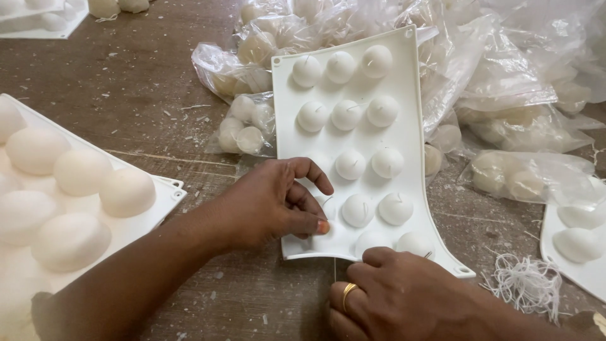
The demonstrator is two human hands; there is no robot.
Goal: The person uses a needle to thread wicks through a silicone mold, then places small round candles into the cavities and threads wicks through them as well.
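Mould [404, 126], white and dotted with round domes with wicks, is lying on the brown table [126, 107], its near end lifted. That near edge is pinched by the left hand [271, 205], thumb and fingers closed on it. The right hand [398, 297] is curled beneath the edge; its grip cannot be told. Bags of candles [505, 82] are piled behind, loose wicks [527, 284] beside.

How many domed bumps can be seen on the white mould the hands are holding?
12 visible on the white mould: three in the top row, three in the second, two in the third, two in the fourth, two at the bottom edge. The left hand may hide more on the left column.
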